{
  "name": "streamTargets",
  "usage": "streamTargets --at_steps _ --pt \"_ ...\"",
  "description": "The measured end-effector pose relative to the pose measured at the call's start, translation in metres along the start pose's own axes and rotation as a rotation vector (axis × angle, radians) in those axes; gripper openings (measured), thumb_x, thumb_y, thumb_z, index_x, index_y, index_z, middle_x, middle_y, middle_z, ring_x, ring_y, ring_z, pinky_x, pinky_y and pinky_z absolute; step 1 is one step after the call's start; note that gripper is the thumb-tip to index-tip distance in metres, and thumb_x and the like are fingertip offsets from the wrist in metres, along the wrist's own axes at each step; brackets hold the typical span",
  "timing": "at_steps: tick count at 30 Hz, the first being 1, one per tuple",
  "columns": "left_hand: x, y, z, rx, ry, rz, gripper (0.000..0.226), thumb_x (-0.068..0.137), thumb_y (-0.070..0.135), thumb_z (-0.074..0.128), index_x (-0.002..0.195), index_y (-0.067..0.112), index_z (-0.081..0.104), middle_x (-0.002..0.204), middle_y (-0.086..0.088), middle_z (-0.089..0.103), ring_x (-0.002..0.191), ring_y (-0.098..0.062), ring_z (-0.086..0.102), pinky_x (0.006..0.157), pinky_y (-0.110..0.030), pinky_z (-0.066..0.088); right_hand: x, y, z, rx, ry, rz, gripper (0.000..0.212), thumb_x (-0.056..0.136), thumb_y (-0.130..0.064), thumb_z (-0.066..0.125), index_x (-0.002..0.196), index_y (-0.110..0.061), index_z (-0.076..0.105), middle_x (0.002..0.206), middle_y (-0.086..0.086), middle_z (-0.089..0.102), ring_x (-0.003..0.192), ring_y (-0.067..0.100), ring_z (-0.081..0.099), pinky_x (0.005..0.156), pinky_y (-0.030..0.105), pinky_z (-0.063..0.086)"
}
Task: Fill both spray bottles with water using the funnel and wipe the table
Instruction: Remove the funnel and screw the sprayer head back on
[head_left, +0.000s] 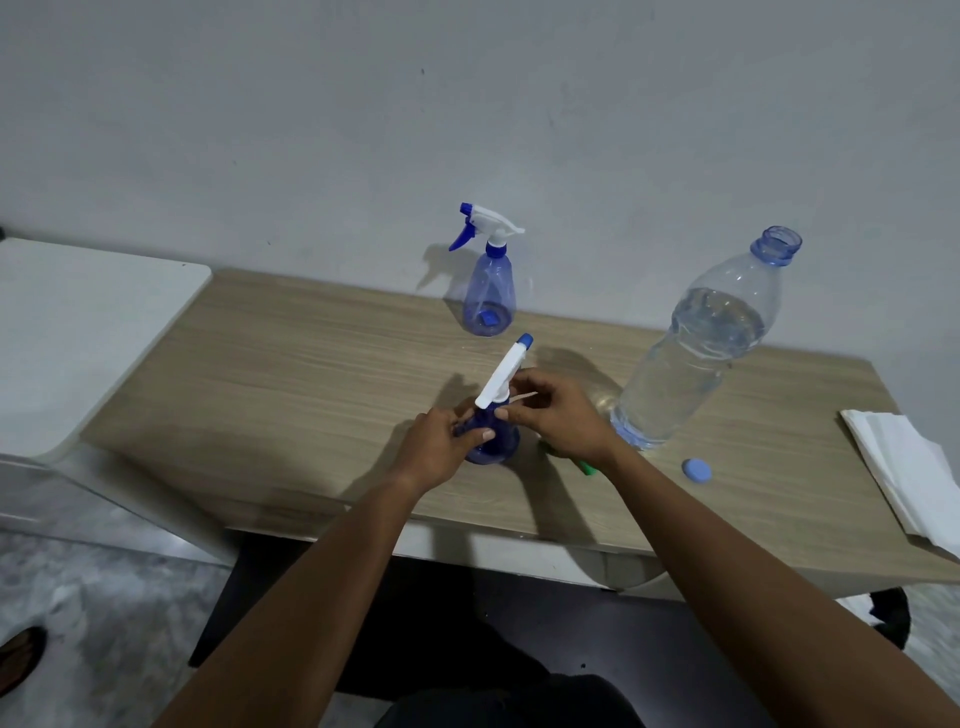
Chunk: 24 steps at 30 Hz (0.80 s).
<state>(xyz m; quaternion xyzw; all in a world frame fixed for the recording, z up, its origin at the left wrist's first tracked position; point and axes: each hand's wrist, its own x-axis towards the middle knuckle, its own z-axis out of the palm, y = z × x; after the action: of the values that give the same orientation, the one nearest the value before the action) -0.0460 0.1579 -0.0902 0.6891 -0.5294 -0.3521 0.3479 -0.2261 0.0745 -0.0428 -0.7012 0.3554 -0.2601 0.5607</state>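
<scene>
Forearms reach forward; left hand (445, 442) curls its grip round the spray bottle (506, 442), right hand (562, 417) pinches its neck.

Both hands (441, 441) (558, 415) grip near spray bottle (493, 441), perhaps unscrewing.

on the table (270, 374), one spray bottle (489, 291) stands behind another (493, 436), water bottle (696, 358) right.
</scene>
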Motion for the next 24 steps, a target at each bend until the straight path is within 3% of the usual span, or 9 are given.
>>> streamTargets --at_steps 4,7,12,17,20,24 --pt "-0.0002 -0.0006 -0.0007 -0.021 -0.015 0.001 0.038 0.08 0.047 0.069 0.116 0.036 0.069 0.083 0.004 0.076 0.083 -0.015 0.071 0.083 -0.04 0.056 0.0006 -0.006 -0.0001 -0.058 -0.061 -0.015 0.028 0.09 -0.003 0.073 0.118 -0.003 0.072 0.113 0.012 0.075 0.093 0.011 0.073 0.083 0.02 0.056" --pt "-0.0003 0.0001 -0.0006 -0.017 -0.017 0.011 0.04 0.08 0.048 0.068 0.119 0.039 0.067 0.083 0.004 0.076 0.084 -0.014 0.071 0.083 -0.042 0.057 0.0006 -0.0072 0.0011 -0.037 -0.04 -0.006 0.027 0.089 -0.004 0.075 0.115 -0.004 0.074 0.108 0.008 0.077 0.097 0.019 0.075 0.083 0.021 0.057" --pt "-0.0005 -0.0009 -0.0008 -0.035 -0.007 -0.005 0.037 0.084 0.039 0.071 0.121 0.036 0.068 0.087 0.004 0.077 0.086 -0.013 0.072 0.085 -0.041 0.057 -0.0011 -0.0042 0.0083 -0.077 0.042 -0.032 0.026 0.085 -0.004 0.078 0.111 -0.007 0.077 0.101 0.002 0.079 0.092 0.016 0.076 0.081 0.021 0.057" --pt "-0.0015 0.004 -0.0025 0.012 -0.019 -0.024 0.033 0.088 0.036 0.071 0.121 0.03 0.07 0.087 -0.001 0.076 0.086 -0.018 0.07 0.081 -0.035 0.053 -0.0029 -0.0032 0.003 -0.067 0.017 -0.024 0.026 0.087 -0.003 0.076 0.113 -0.008 0.077 0.105 0.003 0.079 0.098 0.014 0.075 0.089 0.026 0.058" --pt "-0.0002 0.0036 -0.0089 0.019 -0.052 -0.043 0.026 0.09 0.032 0.07 0.112 0.018 0.074 0.091 -0.009 0.076 0.09 -0.024 0.07 0.081 -0.039 0.052 -0.0035 -0.0037 0.0018 -0.059 -0.006 -0.024 0.028 0.088 -0.001 0.075 0.115 -0.005 0.075 0.107 0.004 0.078 0.1 0.012 0.075 0.088 0.022 0.057" --pt "-0.0029 0.007 -0.0077 0.056 -0.004 -0.06 0.022 0.089 0.032 0.072 0.106 0.019 0.076 0.087 -0.006 0.075 0.083 -0.021 0.068 0.07 -0.029 0.048 -0.0064 -0.002 0.0079 -0.086 0.056 -0.047 0.027 0.087 0.0 0.075 0.113 -0.005 0.076 0.103 0.001 0.078 0.094 0.006 0.074 0.084 0.019 0.056"
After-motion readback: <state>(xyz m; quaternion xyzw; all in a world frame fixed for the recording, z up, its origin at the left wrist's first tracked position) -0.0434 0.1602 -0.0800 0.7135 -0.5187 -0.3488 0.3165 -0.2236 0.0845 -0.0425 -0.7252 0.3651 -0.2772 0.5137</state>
